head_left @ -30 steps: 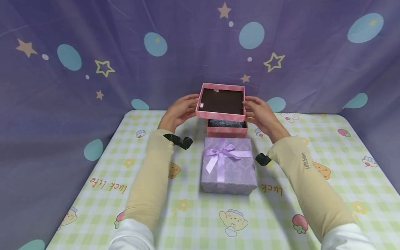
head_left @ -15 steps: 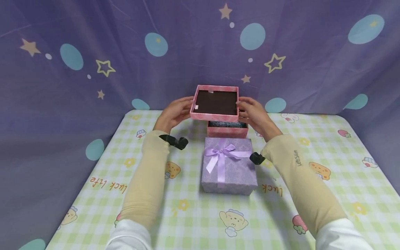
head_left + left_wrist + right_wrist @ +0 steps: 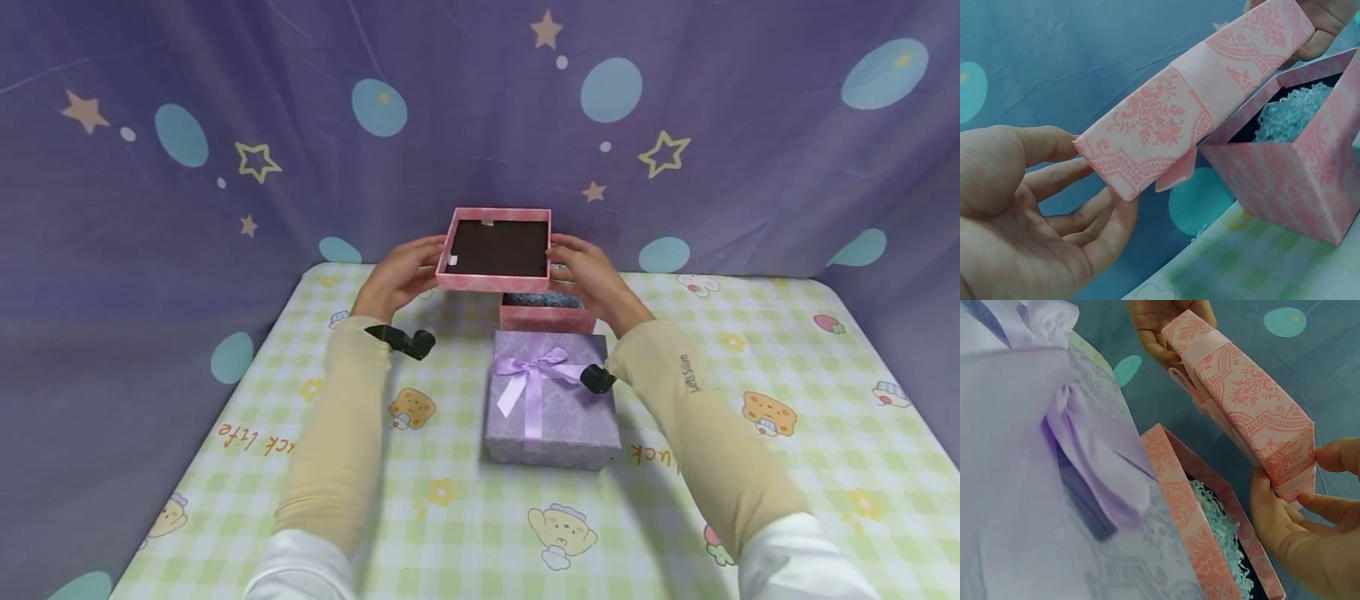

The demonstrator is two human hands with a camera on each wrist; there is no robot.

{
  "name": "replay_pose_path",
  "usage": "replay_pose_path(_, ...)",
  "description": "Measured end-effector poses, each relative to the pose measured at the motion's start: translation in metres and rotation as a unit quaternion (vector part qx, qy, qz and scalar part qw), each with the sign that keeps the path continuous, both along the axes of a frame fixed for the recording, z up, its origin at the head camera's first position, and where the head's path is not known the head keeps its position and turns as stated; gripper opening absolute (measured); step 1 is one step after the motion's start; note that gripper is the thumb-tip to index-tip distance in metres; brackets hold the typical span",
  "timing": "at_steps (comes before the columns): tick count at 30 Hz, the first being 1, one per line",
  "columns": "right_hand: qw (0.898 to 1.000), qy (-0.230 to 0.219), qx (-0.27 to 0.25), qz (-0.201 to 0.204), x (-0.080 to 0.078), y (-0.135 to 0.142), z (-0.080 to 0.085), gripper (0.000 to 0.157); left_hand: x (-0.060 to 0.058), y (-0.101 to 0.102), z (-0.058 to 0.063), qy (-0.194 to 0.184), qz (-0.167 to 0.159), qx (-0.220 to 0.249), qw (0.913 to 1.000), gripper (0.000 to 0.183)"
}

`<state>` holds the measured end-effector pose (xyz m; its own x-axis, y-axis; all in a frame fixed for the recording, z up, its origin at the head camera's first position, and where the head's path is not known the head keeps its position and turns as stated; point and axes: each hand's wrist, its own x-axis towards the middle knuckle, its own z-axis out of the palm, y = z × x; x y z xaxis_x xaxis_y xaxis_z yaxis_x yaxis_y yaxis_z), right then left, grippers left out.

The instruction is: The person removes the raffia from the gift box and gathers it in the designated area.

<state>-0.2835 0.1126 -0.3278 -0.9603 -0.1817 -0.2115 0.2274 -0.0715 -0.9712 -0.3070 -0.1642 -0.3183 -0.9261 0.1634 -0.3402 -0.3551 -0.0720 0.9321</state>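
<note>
A pink patterned gift box lid [image 3: 495, 248] is held up level between both hands, its dark brown inside facing up. My left hand [image 3: 401, 273] grips its left end, fingertips against the edge and underside. On the other end, my right hand [image 3: 592, 279] pinches the lid. Pale pink ribbon and part of a bow [image 3: 1200, 397] hang under the lid in the right wrist view. Just below and behind it stands the uncovered pink gift box [image 3: 543, 317], partly hidden, with light blue shredded paper [image 3: 1294, 112] inside.
In front of the pink box stands a closed purple gift box [image 3: 555, 429] with a lilac ribbon bow [image 3: 536, 367]. Both rest on a green checked tablecloth [image 3: 442, 533]. A purple curtain [image 3: 480, 150] with stars and ovals hangs behind the table.
Both hands have carried the lid to the left and slightly down, showing more of the pink box's inside at the right. The two boxes on the table have stayed in place.
</note>
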Motion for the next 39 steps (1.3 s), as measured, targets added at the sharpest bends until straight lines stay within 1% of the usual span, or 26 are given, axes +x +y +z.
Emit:
replay_pose_path(5,1.000,0.006,0.004,0.008,-0.001,-0.011,0.000,0.049,-0.001,-0.011,-0.003,-0.005,0.006,0.011,0.9999,0.043)
replay_pose_path(9,1.000,0.002,0.007,0.017,-0.003,-0.019,0.000,0.051,-0.002,-0.020,-0.006,-0.004,0.008,0.019,0.9998,0.044)
replay_pose_path(16,0.999,-0.016,0.008,0.030,-0.004,-0.034,0.001,0.054,0.000,-0.034,-0.012,-0.003,0.017,0.019,0.9997,0.043)
replay_pose_path(24,0.999,-0.018,-0.003,0.047,-0.008,-0.052,-0.005,0.059,0.000,-0.048,-0.018,-0.014,0.029,0.011,0.9994,0.044)
replay_pose_path(30,0.998,-0.006,-0.006,0.065,-0.009,-0.068,-0.009,0.059,0.005,-0.058,-0.019,-0.012,0.041,-0.001,0.9991,0.045)
replay_pose_path(33,0.997,-0.009,-0.009,0.072,-0.008,-0.076,-0.008,0.059,0.008,-0.063,-0.019,-0.016,0.052,-0.006,0.9985,0.045)
replay_pose_path(39,0.997,-0.029,-0.006,0.064,-0.009,-0.093,-0.008,0.058,0.011,-0.075,-0.023,-0.013,0.044,-0.007,0.9989,0.047)
